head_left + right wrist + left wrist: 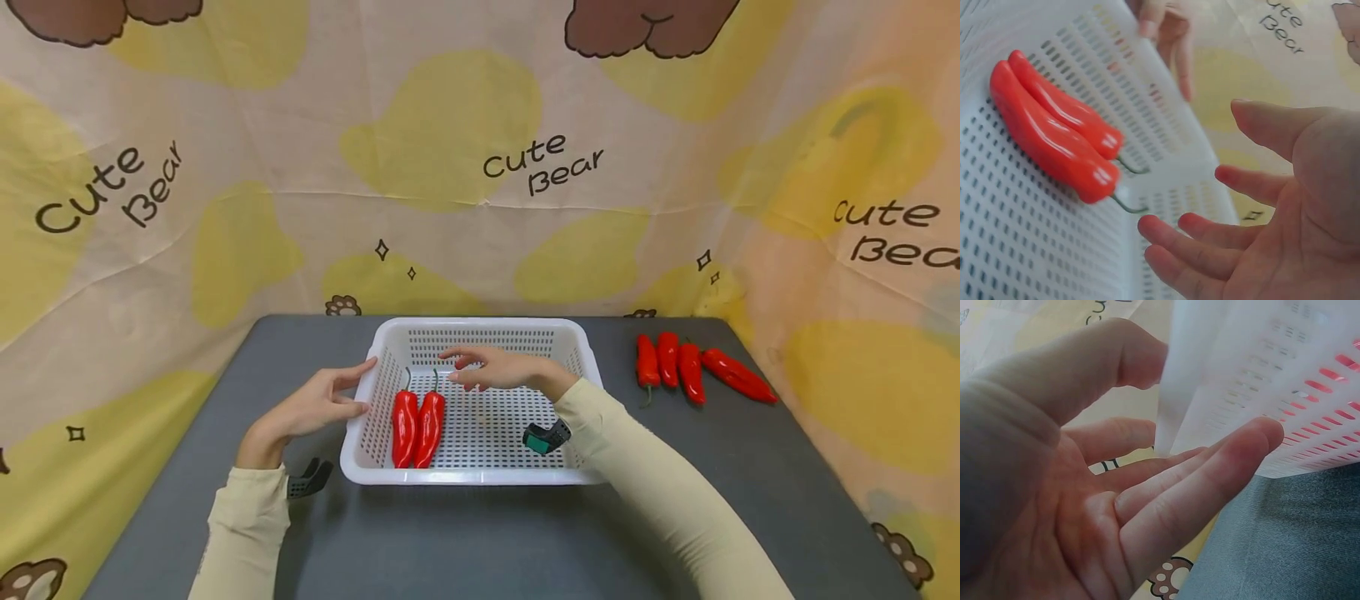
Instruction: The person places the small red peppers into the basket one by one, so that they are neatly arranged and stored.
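Note:
A white plastic basket (pixel 472 477) with slotted walls stands on the grey table. Two glossy red chili peppers (pixel 417 429) lie side by side in its left part, their green stems toward the back. My left hand (pixel 311 408) touches the basket's left rim with thumb and forefinger; in the left wrist view its other fingers (pixel 1166 519) stretch along the outer wall. Over the basket, just right of the stems, hovers my right hand (pixel 498 369). Its fingers (pixel 1194 250) are loosely spread and hold nothing in the right wrist view.
Several more red chili peppers (pixel 691 372) lie on the table (pixel 480 542) at the right, beyond the basket. A printed cloth (pixel 450 125) hangs behind and along both sides. Both wrists wear dark straps (pixel 309 479).

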`<state>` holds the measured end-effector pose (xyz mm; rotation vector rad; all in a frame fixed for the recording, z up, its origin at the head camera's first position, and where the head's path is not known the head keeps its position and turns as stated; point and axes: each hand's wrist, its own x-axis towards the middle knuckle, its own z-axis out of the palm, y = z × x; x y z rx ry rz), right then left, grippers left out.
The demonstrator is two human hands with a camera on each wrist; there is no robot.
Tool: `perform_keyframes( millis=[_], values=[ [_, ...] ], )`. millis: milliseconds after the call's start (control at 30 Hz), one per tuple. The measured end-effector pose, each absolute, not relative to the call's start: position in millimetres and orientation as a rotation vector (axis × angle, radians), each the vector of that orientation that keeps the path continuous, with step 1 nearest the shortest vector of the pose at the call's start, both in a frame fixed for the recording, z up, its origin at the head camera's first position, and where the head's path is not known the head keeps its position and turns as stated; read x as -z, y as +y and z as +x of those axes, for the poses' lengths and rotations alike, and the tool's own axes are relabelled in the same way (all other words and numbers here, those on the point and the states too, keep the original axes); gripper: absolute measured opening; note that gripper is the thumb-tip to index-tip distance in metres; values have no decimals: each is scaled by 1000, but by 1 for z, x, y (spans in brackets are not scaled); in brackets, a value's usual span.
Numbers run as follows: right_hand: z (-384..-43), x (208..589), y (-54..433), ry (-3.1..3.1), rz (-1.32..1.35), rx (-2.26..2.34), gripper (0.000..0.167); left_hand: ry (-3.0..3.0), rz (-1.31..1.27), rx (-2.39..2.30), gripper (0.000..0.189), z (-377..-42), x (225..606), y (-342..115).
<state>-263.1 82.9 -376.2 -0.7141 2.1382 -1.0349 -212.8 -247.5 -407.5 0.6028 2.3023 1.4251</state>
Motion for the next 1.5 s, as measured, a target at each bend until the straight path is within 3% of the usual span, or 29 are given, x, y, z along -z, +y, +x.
perform_keyframes(
  millis=[600,1500],
  values=[
    [-264,330,165,2275,-809,1140,56,2278,600,-1446,79,-214,405,-250],
    [-268,336,284,2456,-624,1237,54,2281,600,-1436,80,-214,409,-250]
  ],
)
